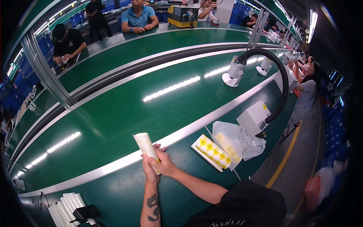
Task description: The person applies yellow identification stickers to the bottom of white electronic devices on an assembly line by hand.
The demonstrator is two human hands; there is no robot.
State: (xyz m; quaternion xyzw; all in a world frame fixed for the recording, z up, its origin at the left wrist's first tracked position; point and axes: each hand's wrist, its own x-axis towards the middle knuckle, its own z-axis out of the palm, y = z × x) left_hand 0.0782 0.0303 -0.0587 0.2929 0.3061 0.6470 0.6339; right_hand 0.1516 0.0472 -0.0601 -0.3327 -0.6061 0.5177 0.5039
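Observation:
An off-white roll of backing paper [143,143], which looks like a rolled sheet of stickers, stands tilted over the near edge of the green belt. My left hand [149,170], on the tattooed forearm, is wrapped round its lower part. From the right, my right hand [166,166] closes on the same roll, thumb across its front and some fingers behind. A little yellow shows low on the roll, between my hands. To the right lies a flattened roll of round yellow stickers [212,151], beside a clear plastic bag [242,142] with more yellow inside.
A white box [254,117] with a black flexible hose [284,81] stands at the right. White devices on round bases [235,72] sit on the belt [124,113]. White rolls [66,208] and a black power adapter [85,213] lie lower left. Co-workers sit across the line.

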